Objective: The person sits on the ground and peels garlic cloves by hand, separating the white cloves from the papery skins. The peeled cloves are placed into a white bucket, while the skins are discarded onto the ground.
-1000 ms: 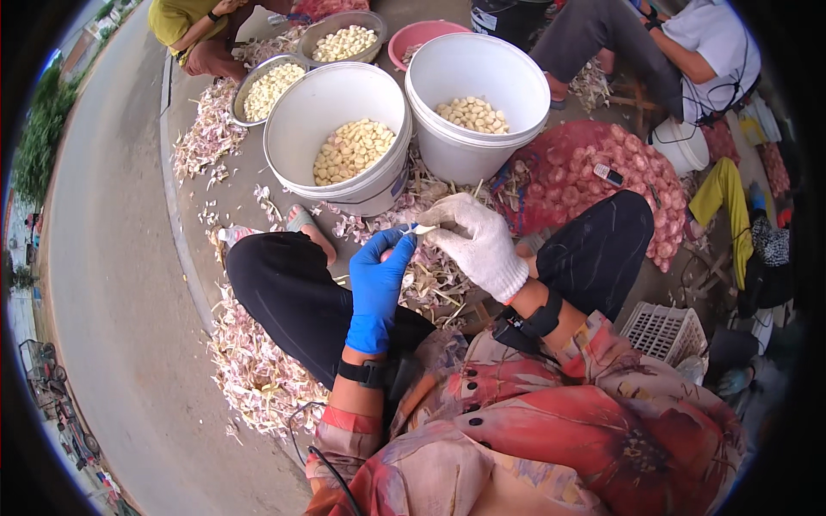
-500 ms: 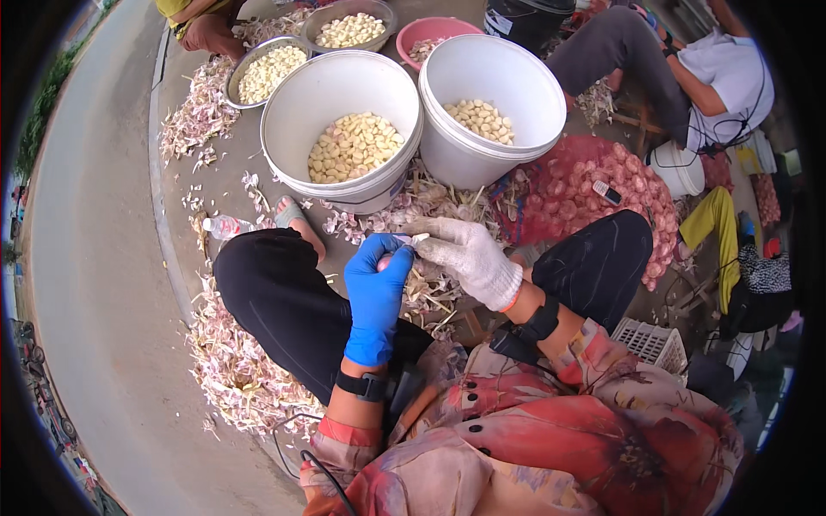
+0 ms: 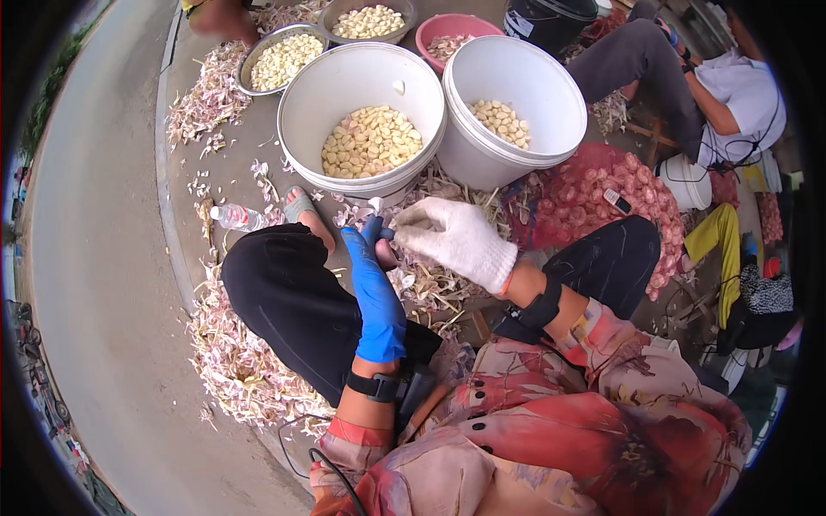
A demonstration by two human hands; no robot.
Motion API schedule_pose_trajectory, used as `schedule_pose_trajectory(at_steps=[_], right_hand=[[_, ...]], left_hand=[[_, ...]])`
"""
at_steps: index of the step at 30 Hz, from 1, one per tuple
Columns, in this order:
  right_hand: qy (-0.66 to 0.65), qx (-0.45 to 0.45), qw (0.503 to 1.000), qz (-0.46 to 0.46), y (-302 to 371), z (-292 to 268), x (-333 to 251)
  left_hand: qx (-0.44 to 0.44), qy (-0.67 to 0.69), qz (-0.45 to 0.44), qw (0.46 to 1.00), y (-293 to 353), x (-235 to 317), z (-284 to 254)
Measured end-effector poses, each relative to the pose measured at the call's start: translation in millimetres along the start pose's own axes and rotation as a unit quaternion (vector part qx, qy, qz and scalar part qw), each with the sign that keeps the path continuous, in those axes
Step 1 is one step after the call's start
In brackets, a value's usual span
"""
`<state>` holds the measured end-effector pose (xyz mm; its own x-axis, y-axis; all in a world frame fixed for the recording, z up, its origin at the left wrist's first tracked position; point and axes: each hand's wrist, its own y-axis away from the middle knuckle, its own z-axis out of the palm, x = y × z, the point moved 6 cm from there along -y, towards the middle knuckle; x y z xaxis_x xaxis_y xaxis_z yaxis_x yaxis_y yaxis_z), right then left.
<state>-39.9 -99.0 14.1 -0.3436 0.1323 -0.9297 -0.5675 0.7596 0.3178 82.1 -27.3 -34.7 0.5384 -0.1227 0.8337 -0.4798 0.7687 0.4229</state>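
Note:
My left hand (image 3: 376, 292), in a blue glove, has its fingers curled around a pinkish garlic clove (image 3: 386, 254). Close against its fingertips is my right hand (image 3: 460, 241) in a white knit glove, thumb and fingers bent together; whether anything sits between them is hidden. A small white piece (image 3: 375, 205) shows just beyond the blue fingertips. Ahead stands a white bucket (image 3: 292, 129) with peeled cloves (image 3: 372, 142) at its bottom. One peeled clove (image 3: 398, 87) appears against its far inner wall, seemingly in the air. A second white bucket (image 3: 508, 169) to the right also holds peeled cloves.
Garlic skins (image 3: 241, 353) lie heaped at left. A red net sack of garlic bulbs (image 3: 632, 185) bears a phone (image 3: 617, 201). Metal bowls (image 3: 280, 62), a pink basin (image 3: 443, 34) and a black bucket (image 3: 551, 21) stand beyond. A bottle (image 3: 237, 217) lies left. Another person (image 3: 731, 95) sits at right.
The white clove between my hands has left them, and a clove now shows inside the left bucket. My left hand has tilted and its fingers point up. The view has shifted slightly.

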Motion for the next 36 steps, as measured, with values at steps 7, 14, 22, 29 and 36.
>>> schedule_pose_trajectory(at_steps=[7,14,22,29,36], right_hand=[[-0.395,0.084,0.914,0.031,31,-5,48],[-0.376,0.069,0.924,0.015,59,-14,48],[-0.311,0.137,0.936,-0.094,91,-36,37],[0.189,0.309,0.878,-0.314,105,-39,16],[0.152,0.257,0.92,-0.254,96,-27,26]], left_hand=[[-0.215,-0.188,0.12,0.951,29,6,30],[-0.23,-0.476,0.334,0.78,62,27,59],[-0.153,-0.14,0.01,0.978,36,16,33],[-0.204,-0.268,0.021,0.941,59,1,52],[-0.19,-0.288,0.064,0.936,43,-12,34]])
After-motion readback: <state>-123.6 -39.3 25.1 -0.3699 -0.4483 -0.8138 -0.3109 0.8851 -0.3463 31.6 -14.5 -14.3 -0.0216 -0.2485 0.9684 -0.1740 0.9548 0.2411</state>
